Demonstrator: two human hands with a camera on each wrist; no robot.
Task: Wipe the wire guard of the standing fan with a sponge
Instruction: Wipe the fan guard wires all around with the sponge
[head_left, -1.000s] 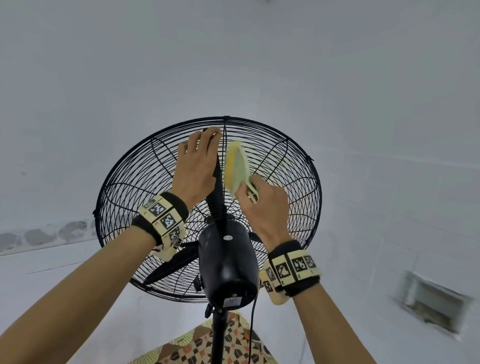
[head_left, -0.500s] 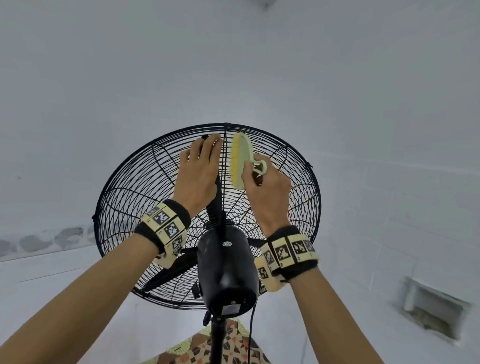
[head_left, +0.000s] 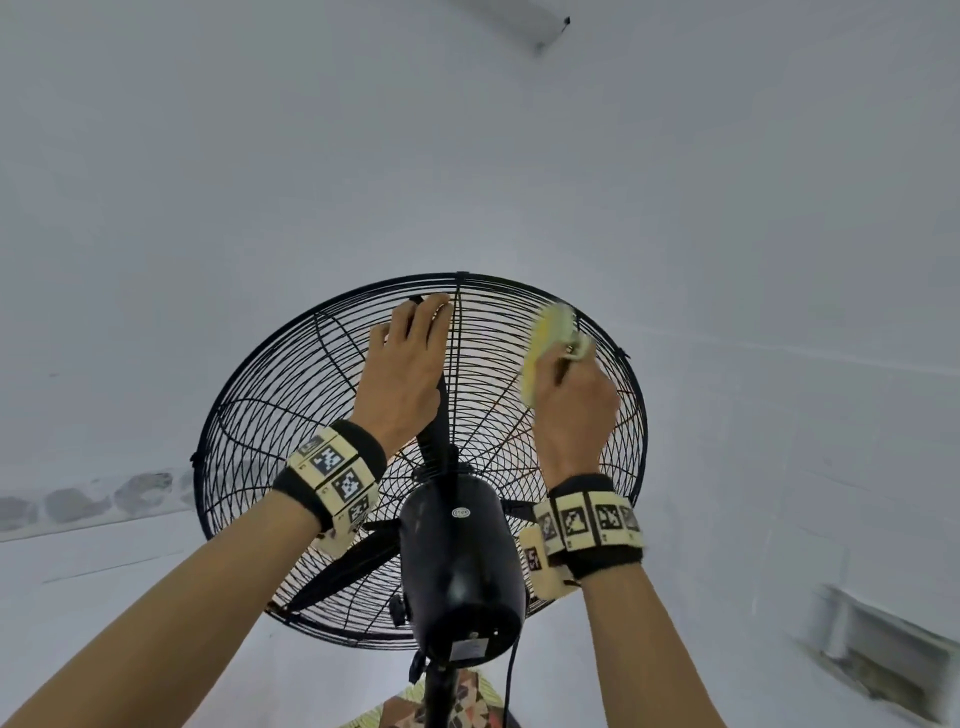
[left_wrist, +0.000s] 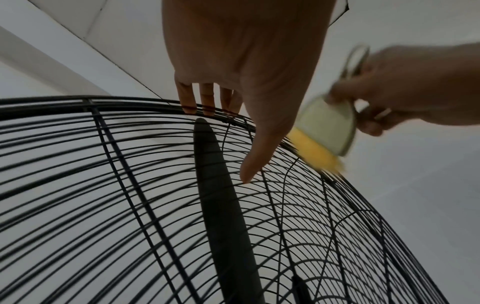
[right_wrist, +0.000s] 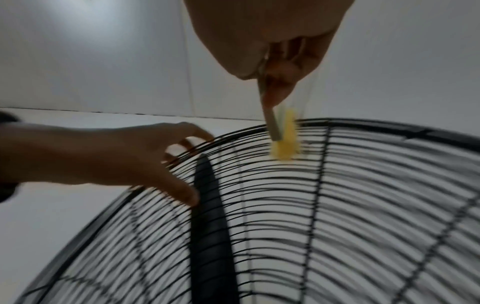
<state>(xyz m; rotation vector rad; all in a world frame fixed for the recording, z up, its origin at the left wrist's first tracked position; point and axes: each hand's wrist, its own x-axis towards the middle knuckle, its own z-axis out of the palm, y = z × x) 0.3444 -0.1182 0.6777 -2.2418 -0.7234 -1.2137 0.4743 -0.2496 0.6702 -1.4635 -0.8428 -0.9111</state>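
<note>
Up at the top of the wire guard (head_left: 291, 415) now: the right hand (head_left: 574, 410) has its fingers curled round the pale handle of the sponge (head_left: 545, 345), a yellow scrubbing pad on a greenish backing, pressed against the wires just inside the upper right rim. The left hand (head_left: 402, 379) lies with fingers mostly straight across the wires at the top centre, fingertips reaching the rim and gripping nothing; it looks like a steadying hand.

How will these things handle? The sponge should be light and soft on its yellow face, stiffer at the backing, so the handle loop is the sensible hold, and that is where the fingers are. The guard is thin wire: springy rather than rigid, likely to flex under a hard push. The fan stands on a slim pole (head_left: 439, 696) with a heavy-looking motor housing (head_left: 462, 561) up high, so it could rock; bracing near the rim, as the left hand does, seems the right place.

The views differ. The head view gives the whole guard, the motor housing, the pole and the cord below, yet the sponge's contact is blurred. The left wrist view shows the yellow pad (left_wrist: 315, 152) lying right on the wires beside the thumb, and the backing and handle loop edge-on. The right wrist view shows the fan blade (right_wrist: 210, 216) behind the wires and the left hand's fingertips (right_wrist: 192, 198) resting on the guard, apart from the sponge.
</note>
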